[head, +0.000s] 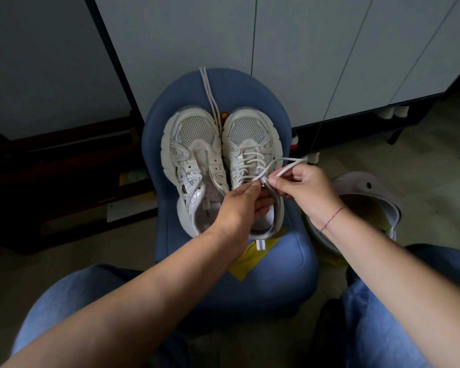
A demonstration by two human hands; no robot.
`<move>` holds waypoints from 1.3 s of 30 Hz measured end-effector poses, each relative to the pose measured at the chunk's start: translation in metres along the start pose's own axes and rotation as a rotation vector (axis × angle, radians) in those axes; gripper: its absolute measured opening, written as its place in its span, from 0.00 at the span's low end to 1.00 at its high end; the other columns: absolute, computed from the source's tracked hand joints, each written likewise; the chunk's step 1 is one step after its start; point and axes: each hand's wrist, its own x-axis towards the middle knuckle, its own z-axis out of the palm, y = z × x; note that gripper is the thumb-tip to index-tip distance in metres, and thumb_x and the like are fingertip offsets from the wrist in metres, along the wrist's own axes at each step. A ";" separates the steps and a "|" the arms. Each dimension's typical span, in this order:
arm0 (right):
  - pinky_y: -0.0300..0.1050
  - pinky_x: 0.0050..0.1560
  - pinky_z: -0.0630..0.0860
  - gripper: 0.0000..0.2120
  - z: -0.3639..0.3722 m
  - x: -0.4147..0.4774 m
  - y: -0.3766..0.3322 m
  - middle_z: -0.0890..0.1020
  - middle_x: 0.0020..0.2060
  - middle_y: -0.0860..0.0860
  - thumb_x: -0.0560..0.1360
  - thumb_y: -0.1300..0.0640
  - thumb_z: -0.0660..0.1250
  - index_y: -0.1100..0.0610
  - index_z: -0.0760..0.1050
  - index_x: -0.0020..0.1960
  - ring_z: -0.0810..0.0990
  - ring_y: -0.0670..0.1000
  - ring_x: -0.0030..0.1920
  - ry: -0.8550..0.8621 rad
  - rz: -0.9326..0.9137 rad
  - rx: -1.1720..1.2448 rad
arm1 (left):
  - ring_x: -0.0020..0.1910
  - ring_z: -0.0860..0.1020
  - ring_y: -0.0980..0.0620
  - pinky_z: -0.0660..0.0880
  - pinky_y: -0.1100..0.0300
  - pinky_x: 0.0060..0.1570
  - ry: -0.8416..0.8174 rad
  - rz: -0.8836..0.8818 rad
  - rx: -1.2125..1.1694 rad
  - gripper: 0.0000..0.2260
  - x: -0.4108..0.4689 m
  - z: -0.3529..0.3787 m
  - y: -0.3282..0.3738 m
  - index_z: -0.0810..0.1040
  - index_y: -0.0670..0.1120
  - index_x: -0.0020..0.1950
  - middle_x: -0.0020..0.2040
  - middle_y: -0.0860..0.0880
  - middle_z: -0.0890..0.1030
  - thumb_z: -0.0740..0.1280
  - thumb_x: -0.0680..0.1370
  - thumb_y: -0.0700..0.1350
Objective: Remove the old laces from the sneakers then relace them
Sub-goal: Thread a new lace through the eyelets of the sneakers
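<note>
Pinching the ends of the lace [287, 170] with left hand [239, 205] and right hand [300, 189] on the 3 o'clock sneaker [246, 128] atop the stool [276, 261], looks like unlacing, so next needs tugging each crossing loose, since the 9 o'clock sneaker [194, 128] is bare.

Dim room, light was flat and grey. White cabinet doors [316, 49] stood far, dark base under them. Grey wall panel [37, 62] was far left, dark low wooden furniture [51, 166] below it. Blue padded stool [250, 282] sat centre on beige floor [430, 176].
</note>
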 end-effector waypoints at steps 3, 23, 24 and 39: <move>0.31 0.29 0.71 0.06 -0.002 0.000 -0.001 0.78 0.30 0.50 0.73 0.65 0.70 0.56 0.78 0.41 0.74 0.39 0.26 -0.019 0.015 0.017 | 0.40 0.81 0.55 0.78 0.64 0.48 0.007 0.026 0.009 0.11 0.002 0.000 -0.004 0.78 0.44 0.48 0.42 0.48 0.82 0.58 0.84 0.43; 0.35 0.41 0.76 0.12 -0.005 -0.001 0.007 0.80 0.39 0.51 0.68 0.67 0.74 0.54 0.74 0.42 0.79 0.45 0.39 -0.095 0.022 0.007 | 0.39 0.82 0.54 0.80 0.61 0.50 0.086 0.098 0.024 0.06 0.012 -0.006 -0.021 0.83 0.46 0.45 0.38 0.48 0.84 0.67 0.79 0.39; 0.35 0.41 0.76 0.12 -0.005 -0.001 0.007 0.80 0.39 0.51 0.68 0.67 0.74 0.54 0.74 0.42 0.79 0.45 0.39 -0.087 0.008 -0.014 | 0.38 0.81 0.55 0.80 0.61 0.49 0.096 0.101 0.038 0.06 0.014 -0.006 -0.022 0.83 0.46 0.45 0.37 0.49 0.84 0.67 0.79 0.39; 0.30 0.40 0.75 0.10 -0.008 -0.001 0.009 0.80 0.39 0.51 0.70 0.67 0.73 0.56 0.74 0.43 0.78 0.43 0.38 -0.075 -0.024 -0.039 | 0.41 0.82 0.57 0.79 0.65 0.48 -0.596 -0.246 0.518 0.07 -0.022 -0.049 -0.019 0.80 0.41 0.48 0.43 0.48 0.84 0.63 0.81 0.37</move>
